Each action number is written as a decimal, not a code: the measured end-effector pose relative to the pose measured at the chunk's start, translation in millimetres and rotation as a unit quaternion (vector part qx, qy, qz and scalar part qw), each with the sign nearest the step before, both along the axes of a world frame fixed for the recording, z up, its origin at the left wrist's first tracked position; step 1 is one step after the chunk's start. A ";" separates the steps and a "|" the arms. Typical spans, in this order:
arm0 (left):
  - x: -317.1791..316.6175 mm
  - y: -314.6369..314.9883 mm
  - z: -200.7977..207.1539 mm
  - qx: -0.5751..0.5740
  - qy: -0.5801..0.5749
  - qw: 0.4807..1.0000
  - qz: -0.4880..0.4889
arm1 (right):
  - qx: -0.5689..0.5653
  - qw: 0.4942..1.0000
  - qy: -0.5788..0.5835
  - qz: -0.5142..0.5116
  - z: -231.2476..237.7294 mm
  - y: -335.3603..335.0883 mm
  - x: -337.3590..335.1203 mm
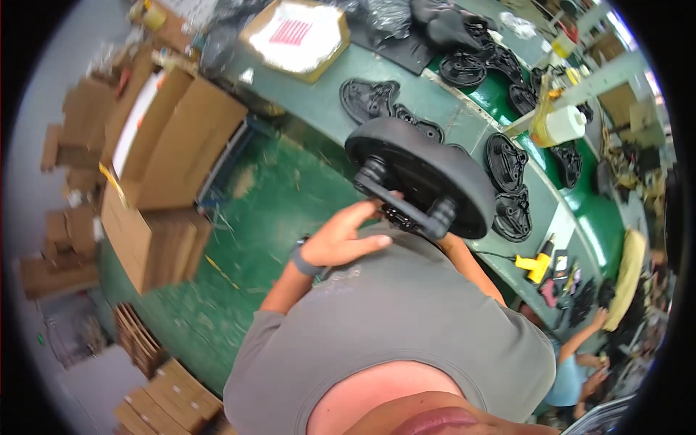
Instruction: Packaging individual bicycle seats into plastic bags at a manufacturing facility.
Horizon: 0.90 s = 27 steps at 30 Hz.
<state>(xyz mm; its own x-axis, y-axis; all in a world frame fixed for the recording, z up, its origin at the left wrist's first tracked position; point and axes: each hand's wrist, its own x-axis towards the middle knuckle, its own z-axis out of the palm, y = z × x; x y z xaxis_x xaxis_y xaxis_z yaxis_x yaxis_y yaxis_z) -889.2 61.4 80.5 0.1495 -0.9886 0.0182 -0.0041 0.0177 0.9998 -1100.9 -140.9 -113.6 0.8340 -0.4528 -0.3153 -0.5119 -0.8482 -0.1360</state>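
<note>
A wide black bicycle saddle (pixel 464 181) is held up close against my body, tilted so its underside with thick coil springs and a crossbar faces me. My left hand (pixel 344 235) is at the clamp and bar under the saddle. Its fingers curl in at the clamp, their tips partly hidden, and the thumb sticks out to the side. My right hand (pixel 451 241) meets the saddle's lower right edge; its fingers are out of sight behind the saddle. Behind it, several black saddle bases (pixel 370 99) lie on the green workbench (pixel 312 101).
A yellow and black power tool (pixel 536 264) with a cable lies on the bench to the right. A white bottle (pixel 564 125) stands farther back. At the back left is an opened carton (pixel 296 36); stacked cardboard boxes (pixel 167 145) stand left. Another person (pixel 573 370) works at lower right.
</note>
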 end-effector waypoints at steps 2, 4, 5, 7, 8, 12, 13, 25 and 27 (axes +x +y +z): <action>20.4 51.9 6.5 0.003 -0.153 0.983 0.102 | 0.083 0.991 -0.105 0.026 32.2 6.5 60.2; 25.3 92.7 2.1 0.003 -0.077 0.943 0.325 | 0.178 0.962 -0.203 0.041 65.9 28.3 53.6; 27.5 109.8 7.1 -0.035 -0.071 0.914 0.397 | 0.231 0.938 -0.253 0.048 80.8 37.8 60.2; 37.8 138.6 5.4 -0.129 -0.240 0.828 0.490 | 0.352 0.868 -0.342 0.076 104.2 57.9 91.9; 44.3 136.5 14.3 -0.131 -0.284 0.813 0.491 | 0.402 0.828 -0.384 0.073 117.0 73.2 110.3; 69.9 138.0 40.3 -0.063 -0.411 0.839 0.350 | 0.452 0.769 -0.389 0.231 97.3 91.7 164.2; 77.7 140.9 42.0 -0.040 -0.443 0.836 0.322 | 0.460 0.763 -0.385 0.240 93.0 94.8 174.2; 206.3 74.2 29.1 0.146 -0.415 0.730 0.524 | 0.646 0.736 -0.144 0.143 102.7 43.9 356.4; 236.7 60.2 26.3 0.168 -0.410 0.738 0.510 | 0.638 0.744 -0.165 0.112 93.1 22.0 379.0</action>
